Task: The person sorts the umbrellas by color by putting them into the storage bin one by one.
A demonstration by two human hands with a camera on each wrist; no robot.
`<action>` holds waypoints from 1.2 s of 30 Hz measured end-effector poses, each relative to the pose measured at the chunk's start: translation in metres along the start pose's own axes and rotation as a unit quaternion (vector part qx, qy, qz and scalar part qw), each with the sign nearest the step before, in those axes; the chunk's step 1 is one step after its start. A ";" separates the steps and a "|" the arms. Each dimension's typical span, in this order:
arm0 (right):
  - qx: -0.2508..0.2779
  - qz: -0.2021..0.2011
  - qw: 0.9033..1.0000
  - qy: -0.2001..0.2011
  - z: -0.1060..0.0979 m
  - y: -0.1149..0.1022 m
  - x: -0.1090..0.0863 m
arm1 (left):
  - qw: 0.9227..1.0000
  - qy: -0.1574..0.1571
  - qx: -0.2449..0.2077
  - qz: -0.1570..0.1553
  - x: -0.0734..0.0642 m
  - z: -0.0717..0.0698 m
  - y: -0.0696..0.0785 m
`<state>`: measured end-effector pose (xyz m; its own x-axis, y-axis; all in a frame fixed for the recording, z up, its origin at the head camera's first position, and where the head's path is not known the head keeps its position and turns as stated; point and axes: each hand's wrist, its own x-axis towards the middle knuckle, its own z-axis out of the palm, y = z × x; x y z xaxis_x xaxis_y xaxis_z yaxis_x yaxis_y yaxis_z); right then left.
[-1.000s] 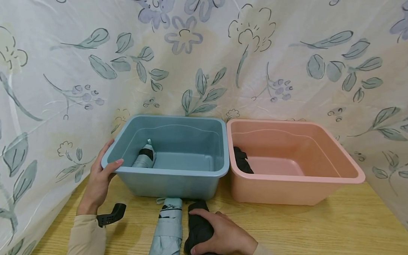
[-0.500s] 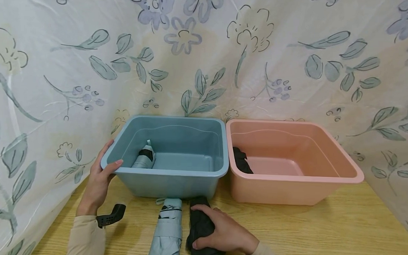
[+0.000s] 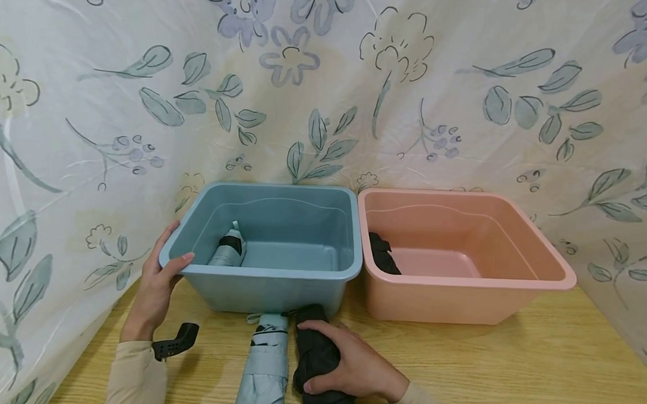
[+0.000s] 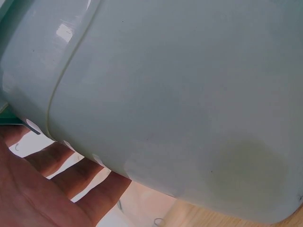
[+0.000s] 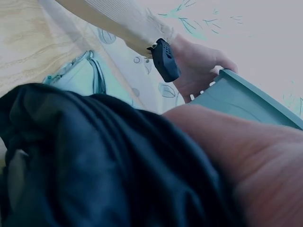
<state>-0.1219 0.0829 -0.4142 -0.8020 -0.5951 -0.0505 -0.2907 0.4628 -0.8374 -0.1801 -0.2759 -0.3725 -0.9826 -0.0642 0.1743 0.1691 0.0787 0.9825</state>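
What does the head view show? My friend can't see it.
A person's right hand grips a folded black fabric bundle beside a folded pale-blue fabric umbrella on a wooden table. The left hand holds a blue rectangular plastic tub at its near left corner, next to a pink rectangular plastic tub.

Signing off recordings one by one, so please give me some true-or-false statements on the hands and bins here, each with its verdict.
1. The left hand grips the blue bin. True.
2. The right hand grips a black umbrella. True.
3. The blue bin is empty. False: a pale blue umbrella lies in it.
4. A black bundle lies in the pink bin. True.
5. The pink bin stands left of the blue bin. False: it stands to the right.
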 end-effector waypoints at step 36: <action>0.197 -0.060 0.977 -0.045 -0.078 -0.068 -0.050 | 1.000 -0.001 -0.006 0.005 -0.002 0.000 -0.001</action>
<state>-0.1024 0.1324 -0.3126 -0.7201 -0.6933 0.0284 -0.1422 0.1074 -0.9840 -0.1785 -0.2763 -0.3736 -0.9812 -0.0609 0.1830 0.1789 0.0666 0.9816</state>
